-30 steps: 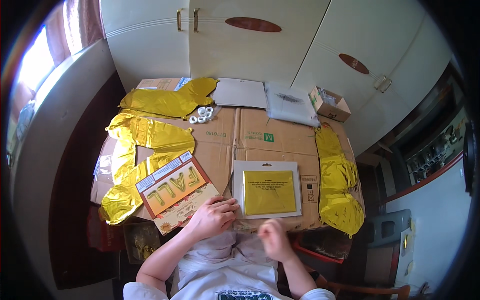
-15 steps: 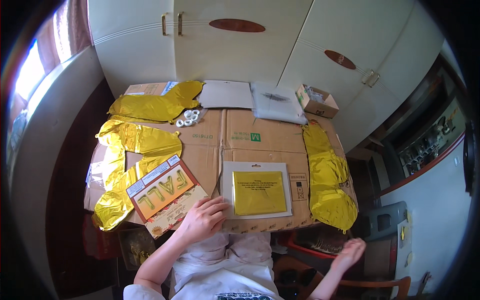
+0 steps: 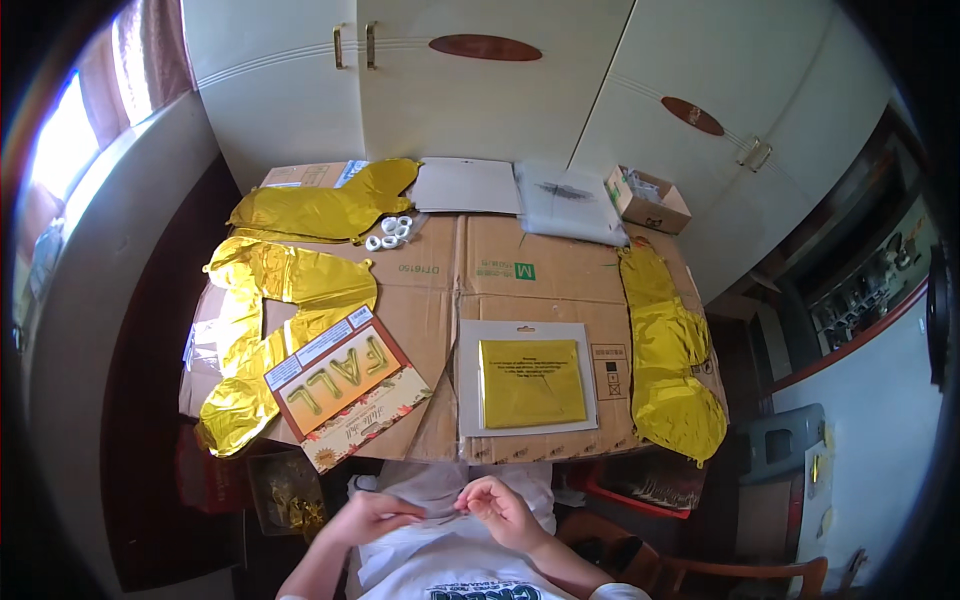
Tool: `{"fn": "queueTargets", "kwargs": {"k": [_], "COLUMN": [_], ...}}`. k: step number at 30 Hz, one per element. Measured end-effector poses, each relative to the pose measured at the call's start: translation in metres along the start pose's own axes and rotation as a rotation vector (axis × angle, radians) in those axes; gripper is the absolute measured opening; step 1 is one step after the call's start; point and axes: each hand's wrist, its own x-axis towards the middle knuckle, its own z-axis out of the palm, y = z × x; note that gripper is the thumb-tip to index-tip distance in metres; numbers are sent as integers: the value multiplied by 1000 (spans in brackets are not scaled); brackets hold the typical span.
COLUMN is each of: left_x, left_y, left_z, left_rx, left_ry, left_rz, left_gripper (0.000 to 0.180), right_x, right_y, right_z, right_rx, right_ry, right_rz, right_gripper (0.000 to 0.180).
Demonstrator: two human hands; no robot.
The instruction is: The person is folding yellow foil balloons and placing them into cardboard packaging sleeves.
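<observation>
Both my hands are over my lap, just off the table's front edge. The fingers of my left hand are pinched together and point toward the other hand. My right hand has its thumb and fingertips drawn together too, a short gap away. Whatever they hold, if anything, is too small to make out. Nearest on the table lie a grey backing card with a folded yellow foil packet in clear wrap, and a tilted orange-and-cream printed card picturing gold letter balloons.
Flat gold foil balloons lie at the left, back left and right of the cardboard-covered table. Several white tape rolls, grey cards, clear plastic sleeves and a small box sit toward the back.
My left hand has left the table beside the packet and come back over my lap. My right hand has swung in from the far right to meet it.
</observation>
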Motion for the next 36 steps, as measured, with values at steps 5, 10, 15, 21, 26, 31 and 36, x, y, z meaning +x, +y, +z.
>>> {"fn": "queueTargets", "kwargs": {"k": [5, 10, 15, 21, 26, 31, 36], "left_x": [-96, -240, -227, -211, -201, -182, -124], "left_y": [-160, -304, -296, -274, -264, -253, -194], "left_z": [-56, -42, -58, -78, -84, -89, -63], "left_rx": [-387, 901, 212, -482, -523, -315, 698], "left_ry": [452, 119, 601, 964, 992, 876, -21], "left_rz": [-700, -1170, -1133, -1143, -1117, -1194, -740], "left_gripper": [26, 52, 62, 61, 61, 60, 44], "right_x": [11, 18, 9, -1, -7, -4, -12], "right_y": [-40, -69, -64, -54, -49, -53, -43], "right_z": [-51, -101, -126, -127, -123, -125, -132], "right_rx": [-884, -1578, -1655, -1730, -1711, -1689, -1683], "right_ry": [126, 94, 29, 9, 20, 36, 46], "right_rz": [-381, -299, -48, -50, -72, -128, -238], "right_gripper": [37, 85, 102, 96, 94, 87, 76]}}
